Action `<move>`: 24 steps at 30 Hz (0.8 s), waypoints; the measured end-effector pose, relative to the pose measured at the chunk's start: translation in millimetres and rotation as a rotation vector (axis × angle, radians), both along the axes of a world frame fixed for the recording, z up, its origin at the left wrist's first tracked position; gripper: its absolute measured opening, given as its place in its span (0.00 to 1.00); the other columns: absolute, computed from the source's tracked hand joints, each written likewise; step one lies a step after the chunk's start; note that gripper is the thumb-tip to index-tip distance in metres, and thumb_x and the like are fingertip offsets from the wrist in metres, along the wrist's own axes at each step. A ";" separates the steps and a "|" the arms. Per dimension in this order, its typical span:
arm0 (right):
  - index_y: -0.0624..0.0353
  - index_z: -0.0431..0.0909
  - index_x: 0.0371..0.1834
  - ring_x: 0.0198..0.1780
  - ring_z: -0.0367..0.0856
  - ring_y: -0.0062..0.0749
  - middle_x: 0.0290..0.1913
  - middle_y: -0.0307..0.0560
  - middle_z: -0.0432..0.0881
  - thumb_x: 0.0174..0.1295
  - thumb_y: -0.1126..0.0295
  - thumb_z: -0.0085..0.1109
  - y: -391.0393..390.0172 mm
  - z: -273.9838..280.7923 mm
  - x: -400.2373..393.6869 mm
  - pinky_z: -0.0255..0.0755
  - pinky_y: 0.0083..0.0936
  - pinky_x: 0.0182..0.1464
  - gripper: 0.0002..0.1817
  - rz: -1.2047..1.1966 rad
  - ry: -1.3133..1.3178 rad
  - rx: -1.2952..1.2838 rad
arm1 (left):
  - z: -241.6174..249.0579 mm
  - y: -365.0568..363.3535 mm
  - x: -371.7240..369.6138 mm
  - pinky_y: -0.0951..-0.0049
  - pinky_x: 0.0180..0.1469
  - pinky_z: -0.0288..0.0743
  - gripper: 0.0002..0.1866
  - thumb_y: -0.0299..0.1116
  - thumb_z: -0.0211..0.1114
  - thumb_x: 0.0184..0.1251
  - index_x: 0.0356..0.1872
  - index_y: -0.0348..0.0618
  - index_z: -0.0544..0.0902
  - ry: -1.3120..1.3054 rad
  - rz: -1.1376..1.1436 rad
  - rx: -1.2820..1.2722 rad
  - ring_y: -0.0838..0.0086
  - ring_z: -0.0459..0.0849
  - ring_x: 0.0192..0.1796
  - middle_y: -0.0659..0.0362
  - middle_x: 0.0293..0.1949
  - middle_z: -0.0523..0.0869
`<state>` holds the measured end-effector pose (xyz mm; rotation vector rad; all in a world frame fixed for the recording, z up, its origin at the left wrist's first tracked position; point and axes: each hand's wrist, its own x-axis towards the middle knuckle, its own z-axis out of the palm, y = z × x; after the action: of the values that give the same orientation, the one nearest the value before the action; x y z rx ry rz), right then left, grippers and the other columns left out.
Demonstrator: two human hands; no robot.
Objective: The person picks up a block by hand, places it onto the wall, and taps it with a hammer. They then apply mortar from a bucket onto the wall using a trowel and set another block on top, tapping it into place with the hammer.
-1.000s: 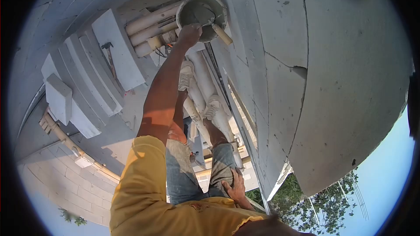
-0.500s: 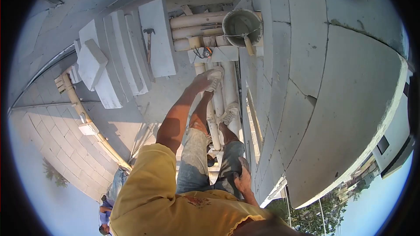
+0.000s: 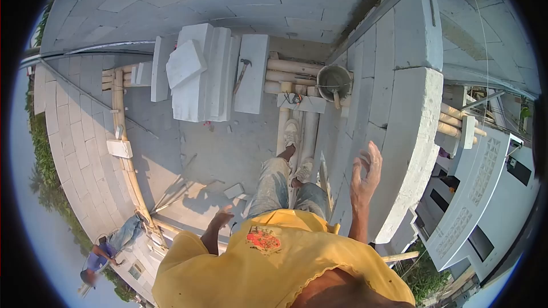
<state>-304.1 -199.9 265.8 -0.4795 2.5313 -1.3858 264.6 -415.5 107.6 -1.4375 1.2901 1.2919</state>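
Right grip (image 3: 366,178) — spread — near wall (image 3: 412,137)

Co-worker (image 3: 103,255) in purple top shows lower left near long bamboo pole (image 3: 129,177), greenery (image 3: 50,179) lines left edge, white building (image 3: 485,202) with dark openings stands right, hammer (image 3: 241,74) lies upper middle.

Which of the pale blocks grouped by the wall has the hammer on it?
The rightmost block, the one nearest the bucket; only there does a hammer lie, along its left side.
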 end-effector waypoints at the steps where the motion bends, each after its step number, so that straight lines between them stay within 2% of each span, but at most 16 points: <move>1: 0.55 0.69 0.76 0.61 0.82 0.41 0.73 0.54 0.72 0.67 0.84 0.59 3.7 2.3 -5.4 0.83 0.34 0.59 0.32 -0.018 0.019 0.033 | -9.9 4.4 -13.2 0.60 0.60 0.82 0.36 0.39 0.69 0.69 0.78 0.55 0.69 0.110 0.080 0.009 0.60 0.85 0.64 0.52 0.63 0.86; 2: 0.56 0.70 0.76 0.61 0.82 0.42 0.73 0.55 0.73 0.66 0.85 0.59 6.9 6.8 -7.9 0.83 0.35 0.58 0.33 -0.039 0.030 0.069 | -13.9 9.0 -24.3 0.61 0.59 0.82 0.36 0.40 0.69 0.71 0.79 0.55 0.67 0.212 0.156 0.021 0.61 0.84 0.65 0.53 0.64 0.86; 4: 0.55 0.70 0.76 0.61 0.82 0.41 0.73 0.54 0.73 0.67 0.83 0.59 3.7 19.2 -17.6 0.82 0.35 0.59 0.33 -0.109 -0.030 0.085 | 52.2 -16.1 -124.3 0.53 0.63 0.79 0.36 0.43 0.68 0.72 0.80 0.57 0.66 0.179 0.361 0.043 0.63 0.82 0.65 0.53 0.65 0.84; 6: 0.54 0.69 0.76 0.61 0.82 0.41 0.73 0.52 0.73 0.69 0.79 0.60 1.3 24.5 -25.9 0.80 0.36 0.61 0.31 -0.185 -0.091 0.105 | 77.1 -43.3 -170.8 0.45 0.63 0.76 0.36 0.47 0.67 0.73 0.80 0.58 0.65 0.164 0.397 -0.028 0.64 0.82 0.62 0.54 0.69 0.80; 8: 0.54 0.69 0.76 0.59 0.83 0.40 0.72 0.51 0.73 0.69 0.79 0.61 0.9 20.7 -21.3 0.79 0.36 0.62 0.31 -0.234 -0.176 0.112 | 73.6 -81.6 -176.6 0.40 0.63 0.75 0.37 0.48 0.66 0.73 0.80 0.60 0.64 0.268 0.306 -0.042 0.61 0.81 0.62 0.56 0.71 0.78; 10: 0.54 0.69 0.76 0.58 0.84 0.39 0.72 0.51 0.73 0.68 0.79 0.61 -0.3 8.6 -13.1 0.79 0.36 0.62 0.32 -0.210 -0.239 0.138 | 88.8 -118.1 -186.2 0.44 0.64 0.76 0.41 0.53 0.66 0.75 0.82 0.56 0.60 0.295 0.303 -0.145 0.58 0.78 0.70 0.53 0.74 0.74; 13: 0.56 0.69 0.76 0.56 0.85 0.39 0.71 0.52 0.73 0.67 0.79 0.62 -7.6 -22.5 -11.4 0.79 0.33 0.61 0.32 -0.039 -0.241 0.212 | 108.8 -137.4 -194.0 0.46 0.64 0.77 0.38 0.51 0.64 0.77 0.82 0.55 0.60 0.350 0.673 -0.316 0.58 0.77 0.70 0.53 0.73 0.75; 15: 0.57 0.69 0.76 0.54 0.86 0.40 0.70 0.54 0.73 0.66 0.79 0.63 -16.0 -42.1 -14.2 0.80 0.33 0.60 0.33 0.119 -0.202 0.278 | 115.1 -123.3 -182.6 0.48 0.62 0.78 0.37 0.48 0.64 0.78 0.82 0.54 0.61 0.303 0.766 -0.360 0.58 0.78 0.70 0.53 0.71 0.76; 19: 0.58 0.70 0.75 0.56 0.85 0.43 0.70 0.56 0.73 0.65 0.78 0.63 -49.5 -67.2 -39.9 0.80 0.35 0.61 0.32 0.326 -0.326 0.255 | 123.0 -55.3 -146.1 0.49 0.59 0.80 0.35 0.45 0.65 0.78 0.81 0.54 0.62 0.213 0.888 -0.348 0.59 0.79 0.68 0.53 0.70 0.76; 21: 0.57 0.69 0.76 0.58 0.86 0.43 0.71 0.56 0.72 0.66 0.77 0.63 -53.7 -89.1 -63.5 0.80 0.34 0.63 0.32 0.415 -0.310 0.283 | 104.7 -17.5 -121.3 0.53 0.55 0.82 0.33 0.41 0.64 0.77 0.80 0.58 0.64 0.122 0.876 -0.291 0.63 0.83 0.57 0.55 0.66 0.77; 24: 0.57 0.69 0.76 0.58 0.86 0.45 0.71 0.56 0.73 0.66 0.73 0.64 -60.1 -84.0 -74.0 0.81 0.36 0.62 0.33 0.418 -0.440 0.399 | 93.5 23.6 -105.1 0.55 0.52 0.82 0.33 0.38 0.63 0.78 0.80 0.59 0.63 -0.010 0.922 -0.222 0.64 0.83 0.54 0.56 0.67 0.77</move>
<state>-378.1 -260.0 181.7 -0.5174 2.1099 -0.7175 159.5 -391.9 201.1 -2.3362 0.7650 1.7258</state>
